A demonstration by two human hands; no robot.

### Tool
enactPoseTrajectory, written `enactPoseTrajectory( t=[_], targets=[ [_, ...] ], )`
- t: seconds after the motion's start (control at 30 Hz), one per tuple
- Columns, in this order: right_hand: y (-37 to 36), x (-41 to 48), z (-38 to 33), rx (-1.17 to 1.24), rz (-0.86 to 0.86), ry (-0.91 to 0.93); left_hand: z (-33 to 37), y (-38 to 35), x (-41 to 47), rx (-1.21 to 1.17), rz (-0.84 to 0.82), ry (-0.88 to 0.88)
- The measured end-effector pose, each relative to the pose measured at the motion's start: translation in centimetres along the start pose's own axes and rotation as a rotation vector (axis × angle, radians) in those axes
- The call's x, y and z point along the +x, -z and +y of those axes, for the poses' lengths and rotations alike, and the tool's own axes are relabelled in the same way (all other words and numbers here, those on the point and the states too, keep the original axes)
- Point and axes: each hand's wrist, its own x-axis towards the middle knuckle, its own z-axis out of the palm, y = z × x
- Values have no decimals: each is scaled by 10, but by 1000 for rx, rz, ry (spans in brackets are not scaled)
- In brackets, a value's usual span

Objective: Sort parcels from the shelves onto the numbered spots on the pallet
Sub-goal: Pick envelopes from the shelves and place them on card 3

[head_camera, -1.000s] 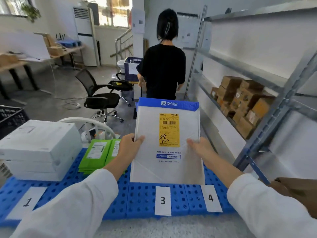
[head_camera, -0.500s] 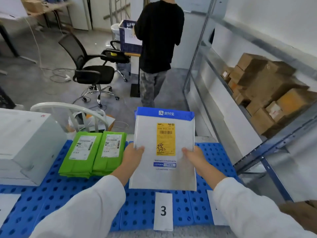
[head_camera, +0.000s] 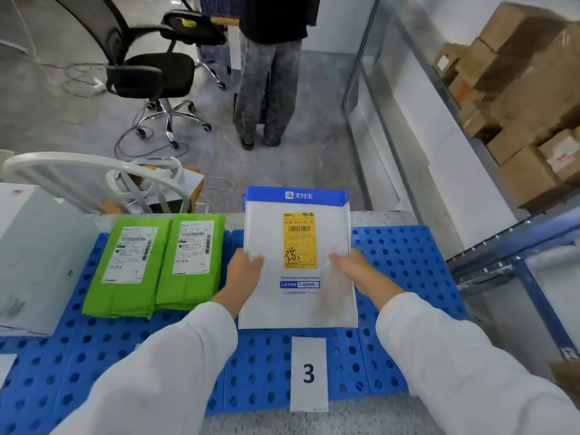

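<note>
**White mailer held over spot 3**

Both hands grip a flat white padded mailer point(head_camera: 298, 271) w/ blue top band & yellow barcode label bearing a black scrawl. Left hand point(head_camera: 243, 271) pinches its left edge, right hand point(head_camera: 351, 268) its right edge. It sits above the blue perforated pallet point(head_camera: 408, 262), just behind the "3" card point(head_camera: 309, 373); two green parcels point(head_camera: 157, 265) lie left of it.

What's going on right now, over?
Both hands, left hand and right hand, grip white mailer. Mailer above label 3. Green parcels alongside, clear.
</note>
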Motion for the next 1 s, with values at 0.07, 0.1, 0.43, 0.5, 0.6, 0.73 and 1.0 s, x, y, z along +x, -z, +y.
enactPoseTrajectory(
  t=[0.07, 0.1, 0.43, 0.5, 0.6, 0.73, 1.0],
  targets=[
    [-8, 10, 2, -25, -25, -19, -9, -1, 5, 36, 14, 25],
    [-12, 15, 2, -39, -36, -28, -13, -2, 8, 54, 22, 38],
    [-35, 51, 13, -151, -51, -116, -29, -8, 32, 127, 48, 45],
    [-37, 54, 18, -184, -36, -144, -32, -9, 33, 144, 42, 36],
    [-40, 54, 17, -229, 16, -162, -34, -11, 33, 142, 44, 36],
    [-39, 47, 11, -384, 80, -148, -27, -8, 31, 268, 23, 1],
    [-5, -2, 10, -574, -33, 175, 5, -4, 5, 638, 27, -301]
  ],
)
